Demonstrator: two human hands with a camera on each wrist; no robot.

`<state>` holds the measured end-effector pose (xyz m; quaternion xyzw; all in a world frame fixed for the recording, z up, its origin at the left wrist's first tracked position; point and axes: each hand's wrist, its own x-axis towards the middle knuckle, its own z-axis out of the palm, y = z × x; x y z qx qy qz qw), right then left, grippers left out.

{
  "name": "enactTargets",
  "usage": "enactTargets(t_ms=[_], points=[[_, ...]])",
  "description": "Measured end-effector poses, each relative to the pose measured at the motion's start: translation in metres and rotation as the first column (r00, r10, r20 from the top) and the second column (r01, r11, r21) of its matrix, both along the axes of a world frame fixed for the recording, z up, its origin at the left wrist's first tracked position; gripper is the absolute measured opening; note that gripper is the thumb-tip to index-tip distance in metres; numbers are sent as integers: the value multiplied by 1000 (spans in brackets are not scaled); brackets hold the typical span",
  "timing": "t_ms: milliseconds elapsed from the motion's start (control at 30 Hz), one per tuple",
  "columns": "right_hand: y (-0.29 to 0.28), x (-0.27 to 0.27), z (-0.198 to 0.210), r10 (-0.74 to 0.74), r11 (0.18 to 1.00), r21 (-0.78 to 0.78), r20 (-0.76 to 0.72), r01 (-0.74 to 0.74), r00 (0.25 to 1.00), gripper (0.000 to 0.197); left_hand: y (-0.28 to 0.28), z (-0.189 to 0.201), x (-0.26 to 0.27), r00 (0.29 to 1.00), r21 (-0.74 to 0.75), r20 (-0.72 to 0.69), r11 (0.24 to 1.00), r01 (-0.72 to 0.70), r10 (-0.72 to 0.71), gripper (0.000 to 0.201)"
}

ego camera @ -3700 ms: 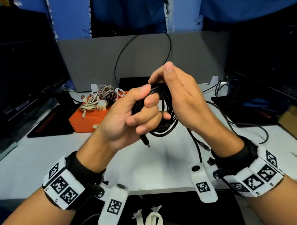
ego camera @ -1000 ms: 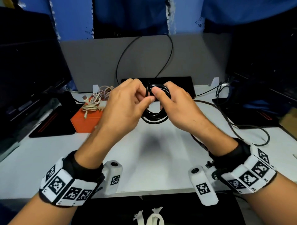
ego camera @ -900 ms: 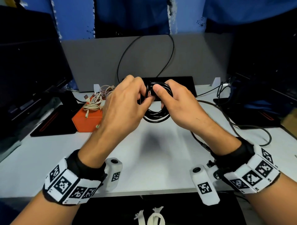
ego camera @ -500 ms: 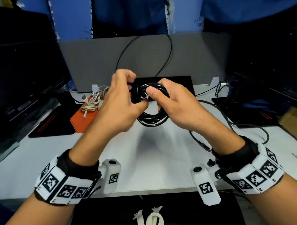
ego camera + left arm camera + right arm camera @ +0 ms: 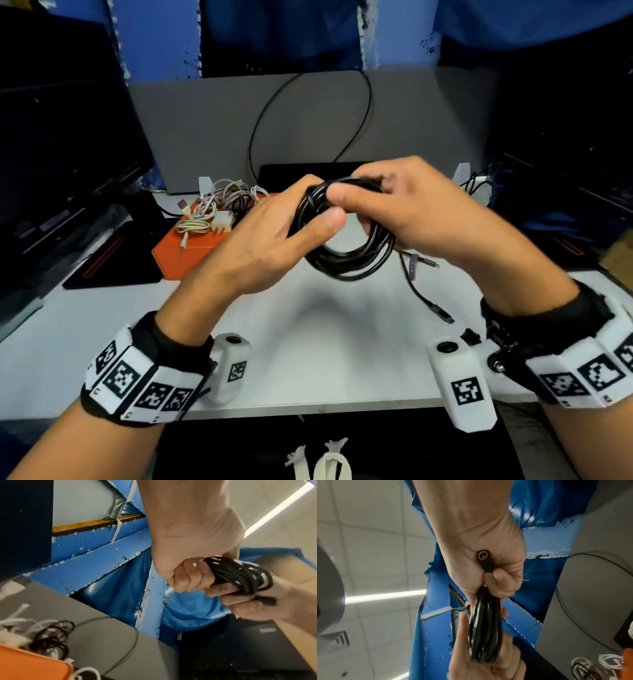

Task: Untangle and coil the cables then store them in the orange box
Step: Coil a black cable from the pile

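A black cable coil [image 5: 346, 260] hangs above the white desk [image 5: 342, 342], held between both hands. My left hand [image 5: 301, 222] grips its upper left side, fingers curled round the strands [image 5: 240, 577]. My right hand [image 5: 370, 198] grips the top of the coil [image 5: 484, 628], and a round black plug [image 5: 483, 559] lies in its palm. A loose tail with a plug [image 5: 442, 311] trails down to the desk on the right. The orange box [image 5: 185, 250] sits at the left rear, holding white and pinkish cables [image 5: 212, 209].
A grey partition [image 5: 308, 120] with a thin black wire loop [image 5: 260, 137] stands behind the desk. Dark monitors flank both sides. A black pad [image 5: 113, 260] lies left of the box, and more dark cables [image 5: 479, 185] sit at the right rear.
The coil has stayed in both hands. My left thumb has come round onto its front, my right hand has shifted over its top, and the loose tail now hangs to the right.
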<state>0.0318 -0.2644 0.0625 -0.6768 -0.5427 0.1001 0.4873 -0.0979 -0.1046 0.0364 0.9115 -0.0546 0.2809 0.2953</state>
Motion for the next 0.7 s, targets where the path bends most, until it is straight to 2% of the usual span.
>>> enactTargets(t_ms=[67, 100, 167, 233, 300, 367, 533, 633, 700], points=[[-2, 5, 4, -12, 997, 78, -161, 25, 987, 40, -4, 4, 1, 997, -119, 45, 991, 67, -62, 41], [-2, 6, 4, -16, 994, 103, -215, 39, 977, 41, -5, 4, 2, 994, -192, 68, 977, 97, -85, 41], [1, 5, 2, -12, 990, 132, -278, 50, 960, 47, -10, 1, 7, 985, -314, 144, 940, 137, -95, 28], [7, 2, -5, -8, 988, 144, -329, 58, 944, 52, -14, -4, 12, 967, -376, 256, 921, 98, 2, 23], [14, -4, -11, -7, 987, 143, -402, 70, 916, 53, -14, -5, 14, 922, -355, 354, 935, -24, 158, 26], [17, -11, -14, -16, 989, 126, -447, 81, 895, 49, -14, -2, 13, 887, -326, 386, 937, -125, 252, 29], [19, -21, -14, -125, 983, 83, -369, 167, 921, 42, -15, 1, 5, 852, -280, 373, 920, -275, 368, 42], [17, -22, -16, -145, 974, 125, -304, 191, 941, 38, -13, 4, 4, 920, -224, 254, 944, -243, 297, 45], [16, -19, -15, -130, 975, 140, -259, 170, 957, 40, -10, 7, 2, 956, -206, 191, 962, -180, 220, 30]])
